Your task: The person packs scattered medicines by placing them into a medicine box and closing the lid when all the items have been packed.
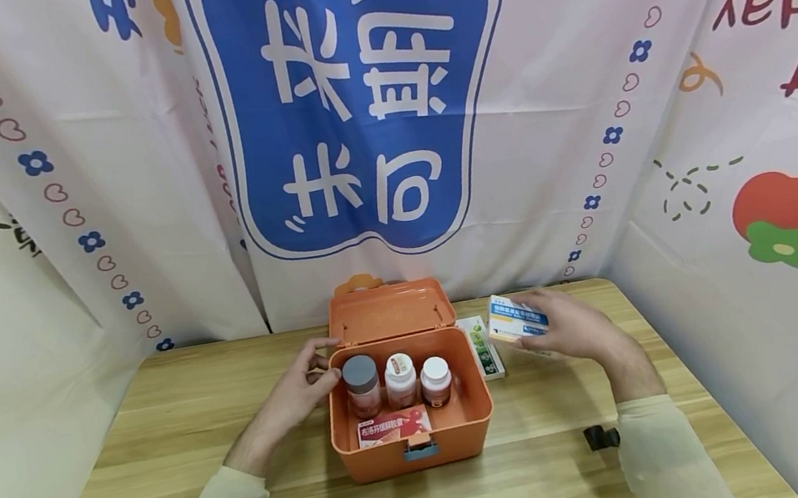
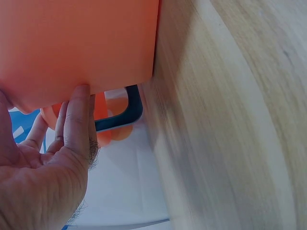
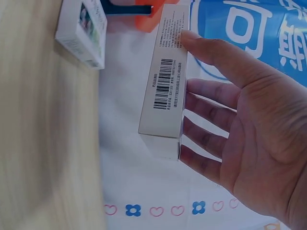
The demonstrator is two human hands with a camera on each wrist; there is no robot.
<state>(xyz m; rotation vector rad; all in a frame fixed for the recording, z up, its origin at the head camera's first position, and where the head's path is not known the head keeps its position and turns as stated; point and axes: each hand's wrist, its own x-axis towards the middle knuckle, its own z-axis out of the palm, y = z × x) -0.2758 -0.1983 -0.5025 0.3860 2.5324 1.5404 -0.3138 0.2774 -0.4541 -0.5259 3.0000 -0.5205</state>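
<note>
Touch left, pinch right

In the orange case (image 1: 382, 463), a red box (image 1: 392, 429) sits before three upright bottles (image 1: 402, 383). Loosely spread fingers of the left hand (image 1: 304, 388) touch the case's back corner, perhaps steadying it; the right hand (image 1: 568, 323) pinches a blue-and-white box (image 1: 509, 320) above the bench (image 1: 534, 467) alongside.

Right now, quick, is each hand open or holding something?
Left hand: open, touching the orange plastic lidded box.
Right hand: closed, holding the small blue-and-white rectangular cardboard box.

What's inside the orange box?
In the orange box: grey-capped bottle, middle white-capped bottle, right white-capped bottle, red carton in front. Anything under the carton is covered.
</note>
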